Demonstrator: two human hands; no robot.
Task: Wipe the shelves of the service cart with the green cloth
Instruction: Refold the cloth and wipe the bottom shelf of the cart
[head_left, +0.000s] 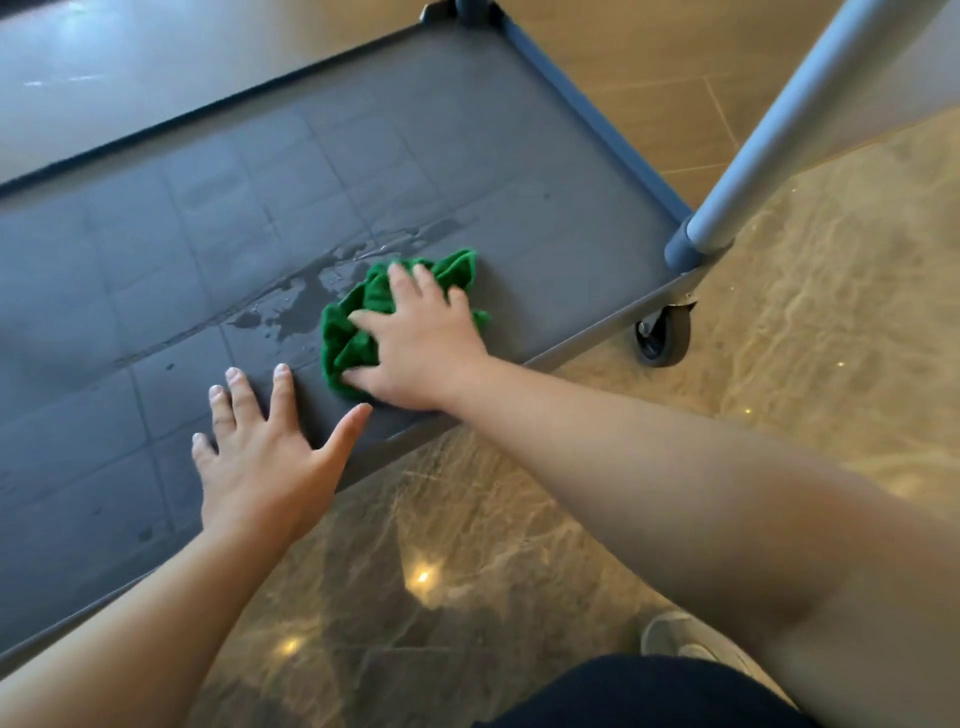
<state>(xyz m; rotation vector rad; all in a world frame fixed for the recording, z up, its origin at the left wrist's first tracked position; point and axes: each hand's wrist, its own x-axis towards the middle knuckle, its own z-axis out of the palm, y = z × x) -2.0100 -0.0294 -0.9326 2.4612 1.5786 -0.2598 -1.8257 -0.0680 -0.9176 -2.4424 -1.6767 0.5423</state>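
- Dark clothing (649, 696) fills the bottom edge closest to my view, with the toe of a pale shoe (675, 634) just above it on the glossy marble floor (831, 364).
- From the right, the bare forearm runs up to the right hand (426, 348), which lies palm-down on the green cloth (345, 338). Its grip is released: the fingers are spread and press the cloth flat instead of curling round it.
- I find the green cloth bunched up on the grey shelf (467, 156) of the service cart, near the front rim (597, 332) and toward the shelf's right end.
- Just left of the cloth and touching its edge, a wet patch (306, 301) streaks across the shelf.
- Near the same front rim, the left hand (260, 457) is splayed over the shelf to the left of the cloth, apart from it. Its grip is likewise released and it holds nothing. The thumb points toward the right hand.
- At the shelf's right front corner a light grey post (810, 114) rises out of a darker socket and slants toward the top right.
- Below that corner a black caster wheel (665, 332) sits on the floor.
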